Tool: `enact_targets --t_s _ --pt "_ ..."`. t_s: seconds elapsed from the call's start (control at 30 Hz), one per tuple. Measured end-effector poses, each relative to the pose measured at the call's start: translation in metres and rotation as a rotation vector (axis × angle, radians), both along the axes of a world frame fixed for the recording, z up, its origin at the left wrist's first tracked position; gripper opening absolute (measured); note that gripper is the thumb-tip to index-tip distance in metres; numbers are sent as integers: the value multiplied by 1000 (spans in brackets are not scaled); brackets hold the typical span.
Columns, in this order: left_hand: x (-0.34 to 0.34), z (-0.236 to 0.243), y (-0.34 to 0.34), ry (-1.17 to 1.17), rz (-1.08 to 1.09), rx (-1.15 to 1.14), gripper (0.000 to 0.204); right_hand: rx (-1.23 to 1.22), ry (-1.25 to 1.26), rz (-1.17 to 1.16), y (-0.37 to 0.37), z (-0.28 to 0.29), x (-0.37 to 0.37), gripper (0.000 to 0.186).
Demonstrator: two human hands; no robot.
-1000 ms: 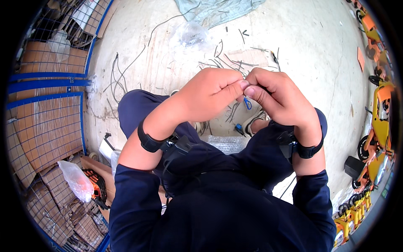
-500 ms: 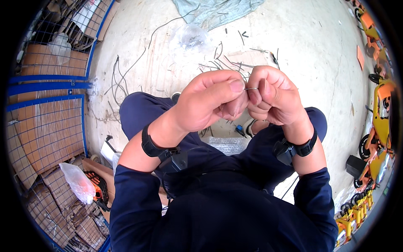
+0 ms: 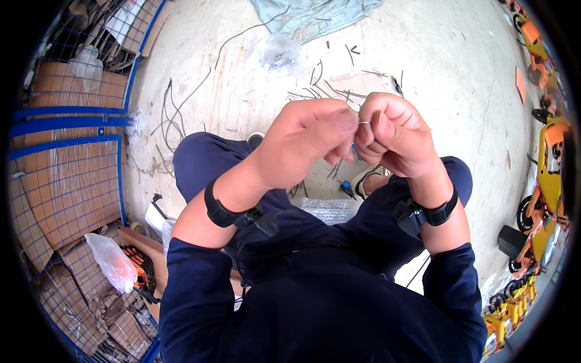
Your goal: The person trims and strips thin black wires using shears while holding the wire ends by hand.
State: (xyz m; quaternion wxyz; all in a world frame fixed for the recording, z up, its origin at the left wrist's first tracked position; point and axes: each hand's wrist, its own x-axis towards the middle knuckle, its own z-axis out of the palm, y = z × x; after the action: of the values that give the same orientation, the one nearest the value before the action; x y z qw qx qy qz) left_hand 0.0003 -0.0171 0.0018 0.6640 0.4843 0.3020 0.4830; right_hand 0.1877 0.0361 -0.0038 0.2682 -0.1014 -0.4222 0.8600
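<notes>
My left hand (image 3: 305,140) and my right hand (image 3: 396,134) meet in front of me, above my knees. Between their fingertips a short piece of thin, pale wire (image 3: 364,123) shows. Thumb and curled fingers of the right hand pinch it at one end. The left hand's thumb presses on its bent index finger at the other end; this hand is slightly blurred. A small blue bit (image 3: 356,153) shows just below the fingers; what it belongs to is hidden.
Cut black wires (image 3: 321,91) lie scattered on the concrete floor beyond my hands, near a clear plastic bag (image 3: 275,54) and a pale blue sheet (image 3: 321,18). A blue mesh cage (image 3: 72,121) with cardboard stands left. Yellow and orange wheeled machines (image 3: 554,151) line the right side.
My left hand has turned a little at the wrist, its lower fingers shifting and opening somewhat. The right hand has risen slightly. Both still pinch the wire.
</notes>
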Motion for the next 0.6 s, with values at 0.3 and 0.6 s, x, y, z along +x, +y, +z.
enact_targets --t_s 0.3,0.6 --pt "-4 -6 3 666 140 379 27 829 -487 -212 5 14 4 10" --pt "-6 7 0 172 -118 -95 32 452 -332 -91 -3 19 6 13"
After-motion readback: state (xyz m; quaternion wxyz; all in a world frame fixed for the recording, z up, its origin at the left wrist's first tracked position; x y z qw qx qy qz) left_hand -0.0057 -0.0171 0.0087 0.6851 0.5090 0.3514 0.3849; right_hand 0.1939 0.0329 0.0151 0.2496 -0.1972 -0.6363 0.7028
